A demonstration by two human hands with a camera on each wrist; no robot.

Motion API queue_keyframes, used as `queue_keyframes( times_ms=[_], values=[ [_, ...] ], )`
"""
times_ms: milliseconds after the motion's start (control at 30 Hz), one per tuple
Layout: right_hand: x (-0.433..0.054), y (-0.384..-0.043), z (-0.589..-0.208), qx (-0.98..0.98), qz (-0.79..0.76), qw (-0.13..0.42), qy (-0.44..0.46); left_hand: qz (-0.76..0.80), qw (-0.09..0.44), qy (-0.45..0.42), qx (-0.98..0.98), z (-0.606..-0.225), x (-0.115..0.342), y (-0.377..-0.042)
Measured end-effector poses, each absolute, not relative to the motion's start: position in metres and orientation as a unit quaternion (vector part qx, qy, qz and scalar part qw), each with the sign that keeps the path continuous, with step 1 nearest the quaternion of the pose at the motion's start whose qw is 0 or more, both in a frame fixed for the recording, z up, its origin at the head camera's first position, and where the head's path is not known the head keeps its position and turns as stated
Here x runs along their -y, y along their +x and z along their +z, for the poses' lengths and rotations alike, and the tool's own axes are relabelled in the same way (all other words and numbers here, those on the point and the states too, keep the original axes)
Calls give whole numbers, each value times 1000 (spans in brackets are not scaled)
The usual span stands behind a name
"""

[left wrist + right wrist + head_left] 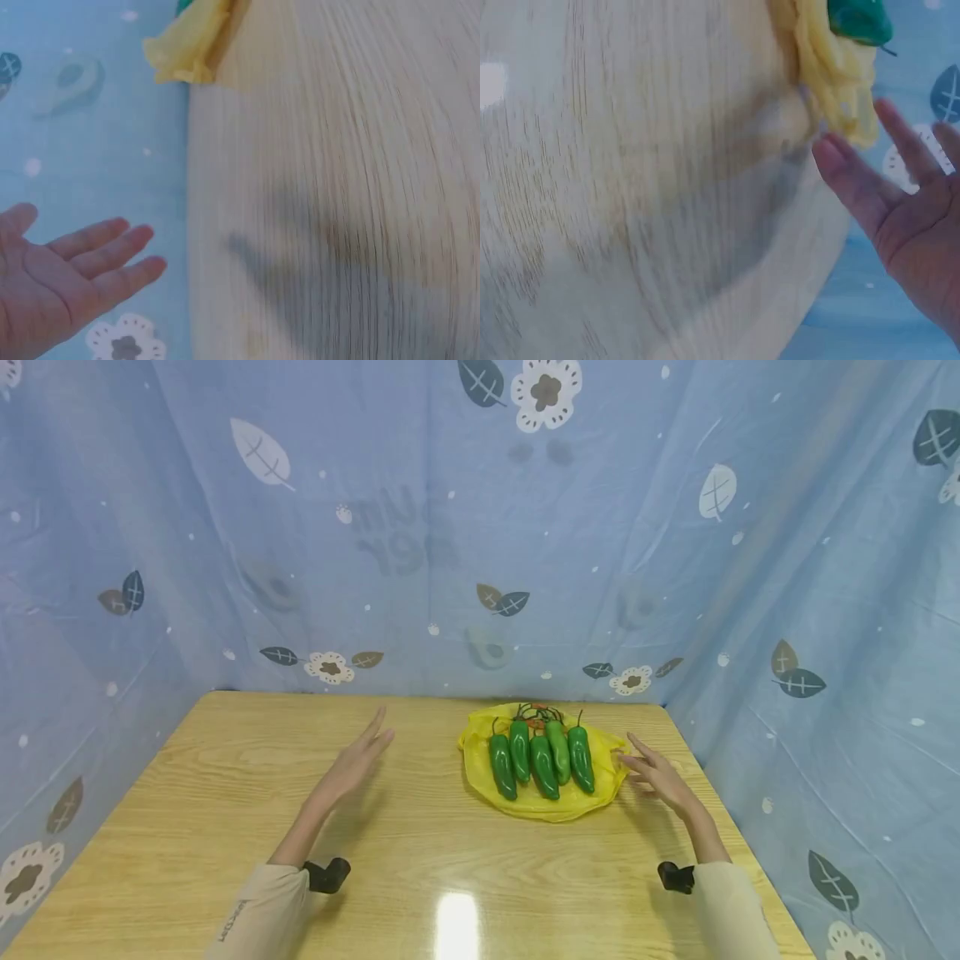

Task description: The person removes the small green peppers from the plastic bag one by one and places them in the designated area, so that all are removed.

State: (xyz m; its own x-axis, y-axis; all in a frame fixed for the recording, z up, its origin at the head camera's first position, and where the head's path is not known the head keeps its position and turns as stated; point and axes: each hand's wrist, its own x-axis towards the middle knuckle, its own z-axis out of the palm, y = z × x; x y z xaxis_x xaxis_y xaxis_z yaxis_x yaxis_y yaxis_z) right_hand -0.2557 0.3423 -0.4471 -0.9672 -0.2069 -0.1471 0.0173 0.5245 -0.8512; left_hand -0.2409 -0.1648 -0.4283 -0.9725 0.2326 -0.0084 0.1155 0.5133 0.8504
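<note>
Fingers of the left hand (352, 767) are straight and loose, held above the table (225, 793) with the palm turned toward the middle, gripping nothing; the left wrist view shows the same flat, spread palm (52, 277) over bare wood, well apart from the yellow bag. Further right, five green peppers (542, 757) lie side by side, stems pointing to the far edge, on the crumpled yellow bag (542, 802), which sits right of centre near the back of the table. At the right, the right hand (658, 777) has its fingers extended and relaxed too, tips just beside the bag's right edge; the right wrist view puts a fingertip (832, 154) against or almost against the yellow plastic (832, 82), and I cannot tell which. Nothing is grasped on either side, so this reads as the approach, with both hands framing the pile. Taking hold would call for closing the right fingers on the bag's rim or the nearest pepper, while the left crosses the open wood to reach the other side.
</note>
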Motion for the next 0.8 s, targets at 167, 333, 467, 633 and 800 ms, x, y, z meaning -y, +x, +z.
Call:
queue_keyframes(
  times_ms=[167, 333, 467, 633, 800],
  values=[
    [-345, -261, -461, -835, -526, 134, -94, 572, 106, 117, -805, -432, 161, -243],
    [-346, -267, -475, -813, -552, 122, -135, 627, 151, 121, -755, -436, 153, -245],
    [-347, -266, -481, -818, -547, 110, -137, 648, 158, 119, -736, -437, 143, -248],
    [-350, -266, -486, -818, -548, 111, -136, 644, 62, 67, -760, -439, 122, -246],
    [-350, -267, -489, -816, -553, 102, -136, 650, -65, -11, -757, -439, 91, -244]
  ],
)
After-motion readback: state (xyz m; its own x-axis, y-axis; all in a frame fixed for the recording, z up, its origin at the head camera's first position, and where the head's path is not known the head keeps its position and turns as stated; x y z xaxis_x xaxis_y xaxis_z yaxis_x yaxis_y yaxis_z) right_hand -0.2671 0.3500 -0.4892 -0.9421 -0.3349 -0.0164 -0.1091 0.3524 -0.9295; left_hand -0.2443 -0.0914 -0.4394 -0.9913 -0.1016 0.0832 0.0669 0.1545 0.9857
